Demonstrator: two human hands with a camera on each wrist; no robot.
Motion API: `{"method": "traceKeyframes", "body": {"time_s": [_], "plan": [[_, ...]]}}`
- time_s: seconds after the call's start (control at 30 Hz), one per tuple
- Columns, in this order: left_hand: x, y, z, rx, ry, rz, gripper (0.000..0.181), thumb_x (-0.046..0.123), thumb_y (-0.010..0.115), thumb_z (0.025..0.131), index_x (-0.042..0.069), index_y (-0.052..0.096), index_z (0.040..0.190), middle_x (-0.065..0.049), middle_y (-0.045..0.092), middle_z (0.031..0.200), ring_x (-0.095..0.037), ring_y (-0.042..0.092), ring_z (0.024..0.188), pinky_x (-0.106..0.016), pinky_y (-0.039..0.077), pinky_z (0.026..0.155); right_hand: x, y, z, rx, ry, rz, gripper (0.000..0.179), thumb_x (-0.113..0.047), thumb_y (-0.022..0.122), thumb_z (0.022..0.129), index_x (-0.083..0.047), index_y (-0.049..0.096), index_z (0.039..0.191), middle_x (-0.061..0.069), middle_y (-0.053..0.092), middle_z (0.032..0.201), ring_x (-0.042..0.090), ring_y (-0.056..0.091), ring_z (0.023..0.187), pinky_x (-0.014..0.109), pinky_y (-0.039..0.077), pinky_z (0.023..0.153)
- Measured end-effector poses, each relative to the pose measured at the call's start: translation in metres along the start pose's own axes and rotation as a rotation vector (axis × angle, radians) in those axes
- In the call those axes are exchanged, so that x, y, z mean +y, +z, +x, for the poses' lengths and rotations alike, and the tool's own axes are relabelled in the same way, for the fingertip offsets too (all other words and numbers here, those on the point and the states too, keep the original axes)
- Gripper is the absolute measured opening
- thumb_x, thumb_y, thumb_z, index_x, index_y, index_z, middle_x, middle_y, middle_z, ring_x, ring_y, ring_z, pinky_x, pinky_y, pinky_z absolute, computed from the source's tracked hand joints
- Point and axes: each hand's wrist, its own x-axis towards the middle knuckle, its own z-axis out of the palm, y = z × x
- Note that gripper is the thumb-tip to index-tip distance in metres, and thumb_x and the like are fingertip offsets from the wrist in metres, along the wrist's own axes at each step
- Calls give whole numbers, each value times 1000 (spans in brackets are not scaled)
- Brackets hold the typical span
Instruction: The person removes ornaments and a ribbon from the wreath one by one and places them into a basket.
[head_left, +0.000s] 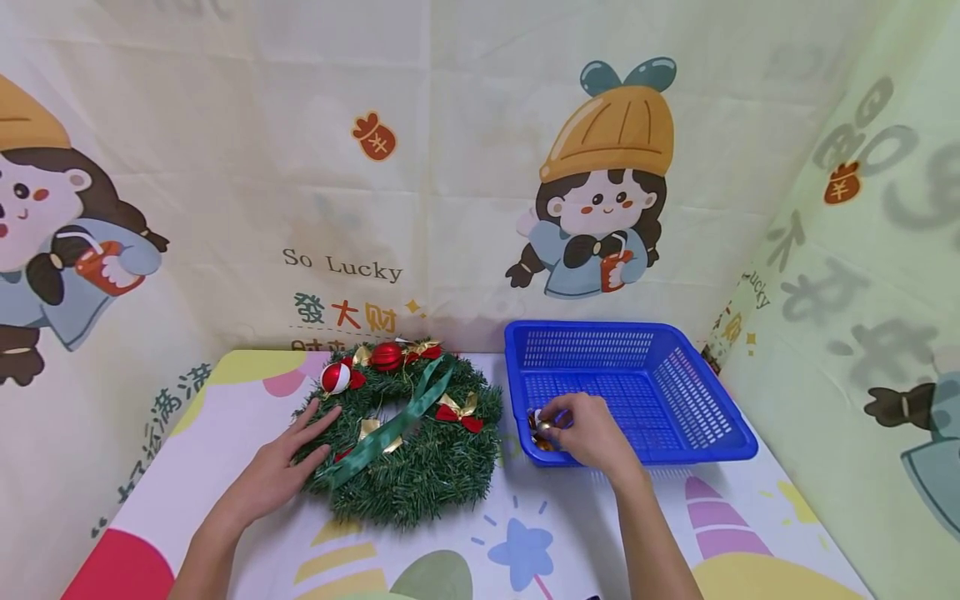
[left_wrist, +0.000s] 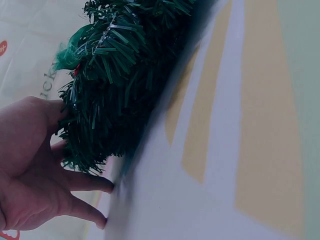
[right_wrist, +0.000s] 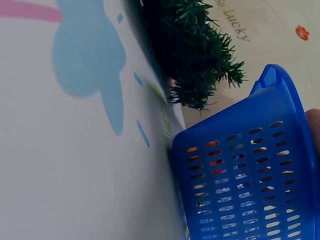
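Note:
A green Christmas wreath (head_left: 420, 483) lies on the table with red and gold bows, a red bauble (head_left: 387, 357), a red-and-white bauble (head_left: 335, 377) and a green ribbon (head_left: 390, 429). Against its left side rests my left hand (head_left: 273, 471), fingers spread and fairly straight; the left wrist view has two of them reaching down by the table surface. My right hand (head_left: 588, 429) reaches over the near left corner of a blue plastic basket (head_left: 630, 329). Its thumb and fingers pinch a small shiny gold ball (head_left: 545, 428), above other small ornaments (head_left: 542, 444) in that corner.
The basket stands to the right of the wreath, its slotted side (right_wrist: 240, 185) close in the right wrist view. A printed cloth (head_left: 517, 554) covers the table. Patterned fabric walls (head_left: 465, 167) rise behind and at both sides.

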Motion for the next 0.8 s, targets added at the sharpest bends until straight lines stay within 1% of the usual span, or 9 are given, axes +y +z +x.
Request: {"method": "traceKeyframes", "body": {"time_s": [0.13,0.27,0.37,0.47,0.6,0.8], "plan": [[0,0,0,-2,-4,-2,56,32,57,109,22,42,162,-22,22,172,-62,31,146,-76,37,106,1,-3,-1,0,15,0,9,-3,80,88,-9,81,95,3,76,90,18,71,81,34,60,70],[0,0,0,-2,-2,-2,56,32,57,109,21,42,162,-23,22,172,-63,31,145,-76,37,106,0,-4,-2,3,52,-2,8,-2,79,88,-9,81,94,3,75,87,17,69,77,33,60,67],[0,0,0,-1,1,0,56,32,57,109,21,42,162,-23,22,172,-63,32,144,-77,37,106,0,-5,-2,8,83,-18,9,-2,79,88,-9,81,94,4,75,88,17,67,77,34,60,68],[-1,0,0,-1,0,0,56,32,57,109,21,41,162,-22,22,172,-63,32,144,-77,37,106,-1,-7,-3,12,106,-38,9,-3,80,88,-8,81,96,4,76,89,18,67,79,36,61,72],[-1,0,0,-5,-4,-3,57,32,57,109,22,41,162,-22,21,172,-63,32,144,-77,37,105,1,-8,-4,18,127,-63,10,-3,80,87,-6,81,96,5,75,88,22,66,86,39,61,77],[0,0,-1,-1,-1,-8,56,32,57,109,21,41,162,-22,21,172,-63,32,145,-77,37,106,3,-8,-5,21,138,-70,15,1,79,86,-4,81,99,7,76,92,25,67,92,42,61,80]]}}
